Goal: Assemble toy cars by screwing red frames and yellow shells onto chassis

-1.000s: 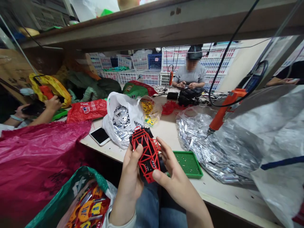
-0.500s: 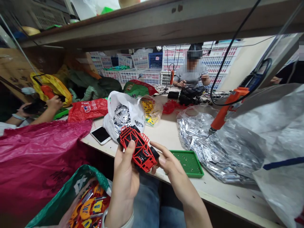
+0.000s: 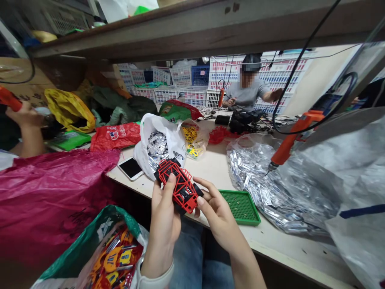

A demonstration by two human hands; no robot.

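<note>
A toy car (image 3: 179, 185) with a red lattice frame over black parts and black wheels is held above the table's front edge. My left hand (image 3: 166, 208) is closed round its left side, thumb lying across the red frame. At the car's near right end, my right hand (image 3: 214, 206) grips a corner by a black wheel, thumb on top; some of its fingers are hidden underneath. Just right of my right hand lies a green perforated tray (image 3: 240, 206) with small screws in it. Behind the car stands a white bag (image 3: 144, 140) of silvery parts.
An orange electric screwdriver (image 3: 284, 146) hangs at right above a clear bag of silvery parts (image 3: 270, 200). A phone (image 3: 130, 167) lies left. Below left is a green bag (image 3: 87, 241) of orange and yellow pieces. Co-workers sit across and at left. A shelf (image 3: 180, 38) spans overhead.
The car and both my hands stay together, with my right thumb now on the car's corner. At left, a co-worker's hand has raised an orange screwdriver. The co-worker opposite has stretched an arm out sideways.
</note>
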